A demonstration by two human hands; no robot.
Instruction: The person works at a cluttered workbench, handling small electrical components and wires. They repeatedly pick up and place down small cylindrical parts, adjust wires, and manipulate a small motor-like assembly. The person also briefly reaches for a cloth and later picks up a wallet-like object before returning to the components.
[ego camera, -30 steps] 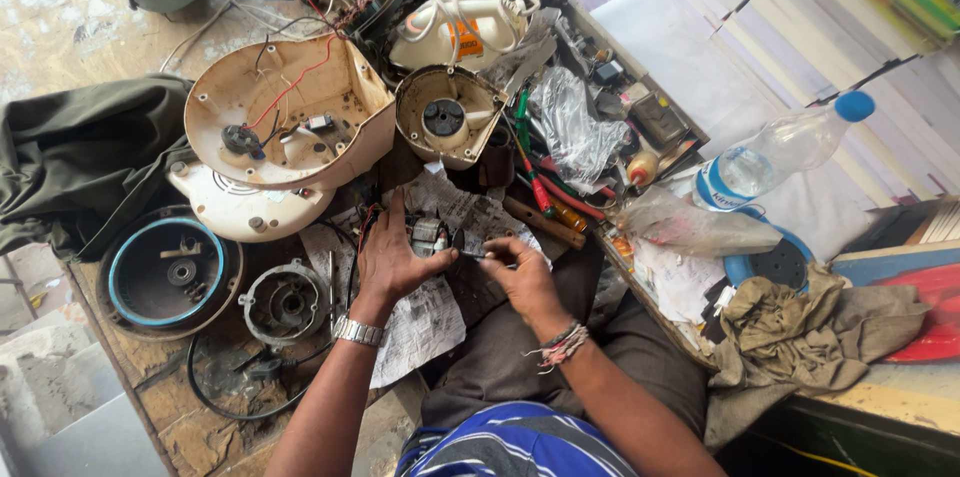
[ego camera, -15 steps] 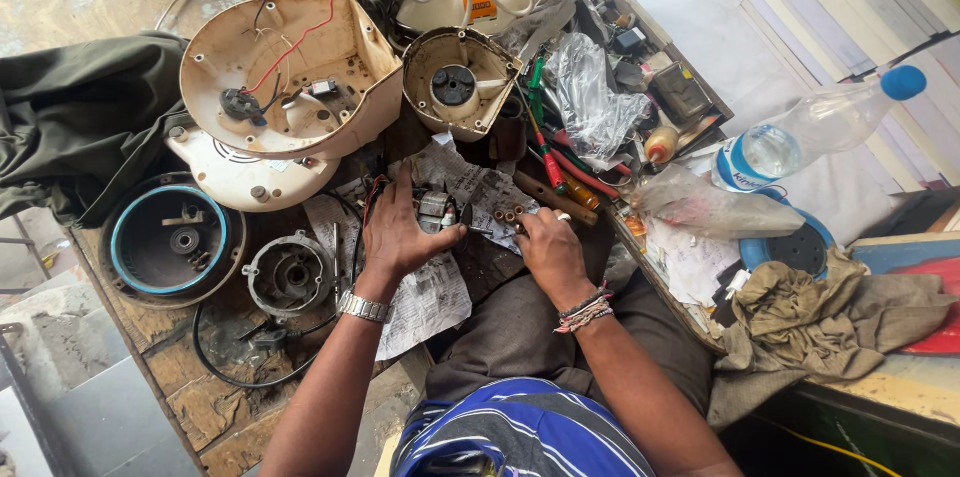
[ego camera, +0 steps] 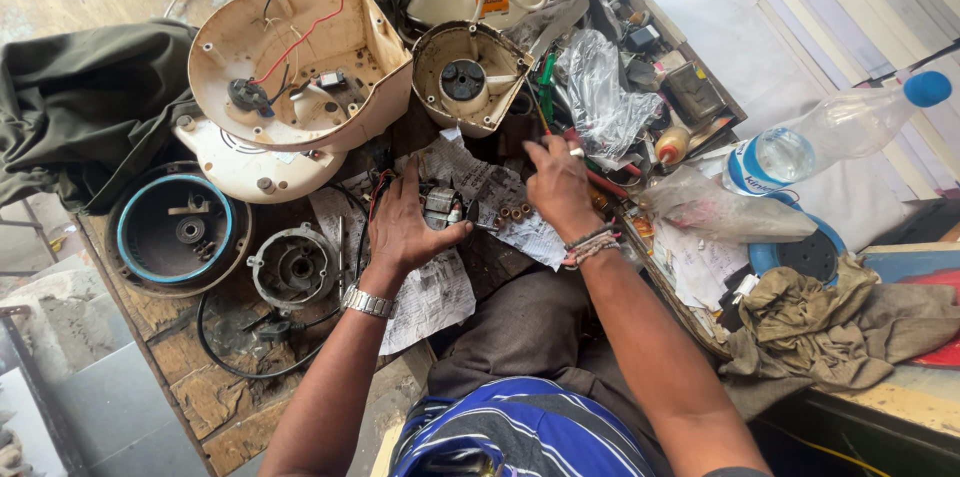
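My left hand (ego camera: pixel 405 222) lies on the workbench and grips a small electric motor (ego camera: pixel 441 207) that rests on crumpled printed paper (ego camera: pixel 515 207). A metal watch sits on that wrist. My right hand (ego camera: pixel 560 187), with thread bracelets at the wrist, is to the right of the motor, its fingers curled over red-handled tools (ego camera: pixel 600 182) by the bench's tool pile. Whether it grips one is hidden by the hand. Small copper-coloured parts (ego camera: pixel 512 212) lie on the paper between the hands.
A large cream appliance shell (ego camera: pixel 300 67) with wires and a smaller cream housing (ego camera: pixel 470 77) lie beyond the hands. A blue-rimmed round part (ego camera: pixel 175 232) and a grey metal ring (ego camera: pixel 295 267) sit left. A plastic bottle (ego camera: pixel 830 137), a clear bag (ego camera: pixel 600 97) and a rag (ego camera: pixel 850 327) are right.
My right hand has left the motor and moved right to the red-handled tools. My left hand has kept its hold on the motor. The camera has shifted slightly.
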